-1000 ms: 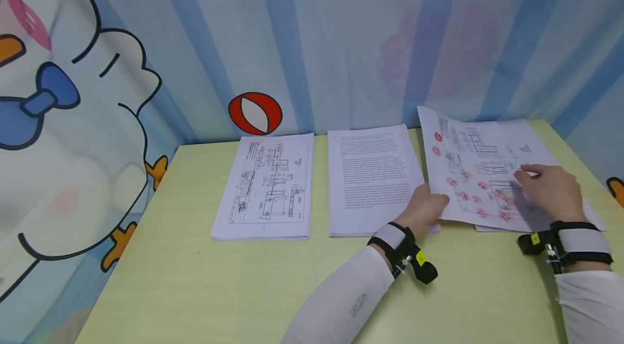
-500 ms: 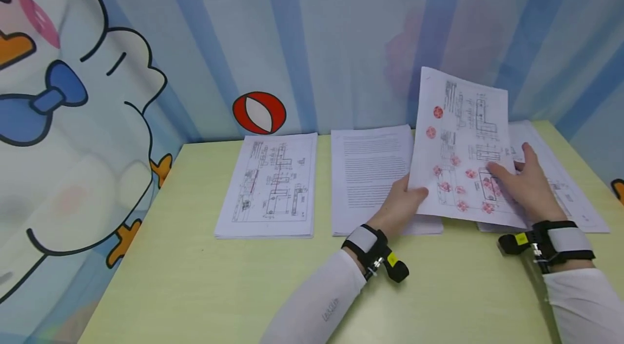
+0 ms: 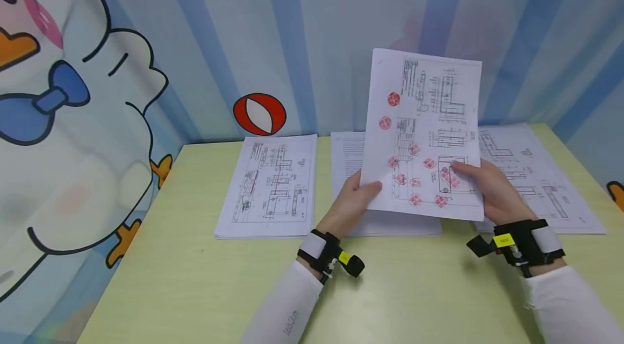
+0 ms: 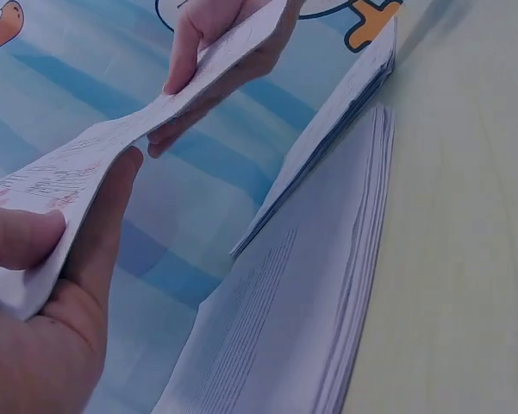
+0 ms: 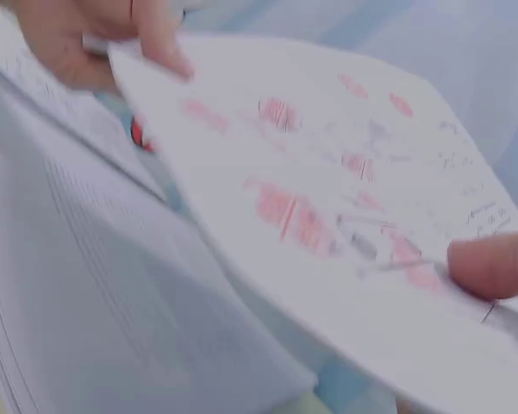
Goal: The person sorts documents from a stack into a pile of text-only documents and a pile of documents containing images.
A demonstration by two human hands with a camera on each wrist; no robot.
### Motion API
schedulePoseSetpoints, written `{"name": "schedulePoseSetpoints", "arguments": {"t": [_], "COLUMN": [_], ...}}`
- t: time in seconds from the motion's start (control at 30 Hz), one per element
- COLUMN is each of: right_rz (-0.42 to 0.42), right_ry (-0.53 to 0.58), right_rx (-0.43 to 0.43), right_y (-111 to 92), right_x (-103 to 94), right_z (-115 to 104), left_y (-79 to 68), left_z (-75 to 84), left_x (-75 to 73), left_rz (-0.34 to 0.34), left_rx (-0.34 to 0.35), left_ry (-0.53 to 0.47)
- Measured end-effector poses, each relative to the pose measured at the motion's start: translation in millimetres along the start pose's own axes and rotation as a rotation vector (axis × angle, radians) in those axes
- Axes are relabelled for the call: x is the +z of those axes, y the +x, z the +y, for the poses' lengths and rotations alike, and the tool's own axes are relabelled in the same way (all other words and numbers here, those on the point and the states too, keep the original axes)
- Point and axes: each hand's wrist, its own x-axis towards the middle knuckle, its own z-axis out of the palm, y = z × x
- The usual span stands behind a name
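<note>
A white sheet of paper [image 3: 421, 127] with line drawings and several red round stamps is held up, tilted, above the table. My left hand [image 3: 348, 204] pinches its lower left corner, thumb [image 4: 30, 237] on the printed face and fingers behind. On the right edge, my right hand [image 3: 499, 192] grips the sheet the same way, its thumb [image 5: 496, 263] lying over a stamped drawing. The sheet bends slightly between both hands in the left wrist view. Behind it, partly covered in the head view, lies a stack of text pages [image 3: 395, 225].
At the left lies a stack of drawing pages [image 3: 273, 187]. More drawing pages [image 3: 551, 192] lie at the right, partly behind my right hand. The light green table [image 3: 195, 279] ends at a blue striped curtain [image 3: 331, 35] with cartoon prints.
The stamped sheet has been lifted off the right-hand pages and carried left, now more upright, in front of the middle stack. Both hands moved left; the right hand now grips its edge.
</note>
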Motion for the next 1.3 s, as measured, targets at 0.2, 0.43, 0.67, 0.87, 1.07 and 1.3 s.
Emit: {"name": "schedulePoseSetpoints", "arguments": {"t": [0.2, 0.43, 0.67, 0.87, 1.07, 1.3], "right_rz": [0.005, 0.108, 0.180, 0.194, 0.182, -0.018], "right_ry": [-0.164, -0.245, -0.343, -0.427, -0.514, -0.597], "right_rx": [-0.043, -0.152, -0.193, -0.144, -0.092, -0.008], "right_y": [2.3, 12.4, 27.1, 46.2, 65.6, 80.6], "right_x": [36.4, 67.6, 96.8, 122.7, 150.5, 175.4], "right_z": [0.4, 4.5, 15.7, 32.9, 53.9, 73.4], "left_y": [-16.1, -28.9, -47.6, -69.4, -92.3, -110.8], "left_z": [9.7, 28.1, 44.0, 51.4, 55.4, 51.9], "left_x": [-26.4, -46.4, -77.9, -113.5, -146.1, -180.1], "left_rz": [0.036, 0.072, 0.154, 0.283, 0.350, 0.428], "left_rx": [0.001, 0.032, 0.023, -0.018, -0.089, -0.155], "left_ry": [0.031, 0.059, 0.174, 0.307, 0.484, 0.744]}}
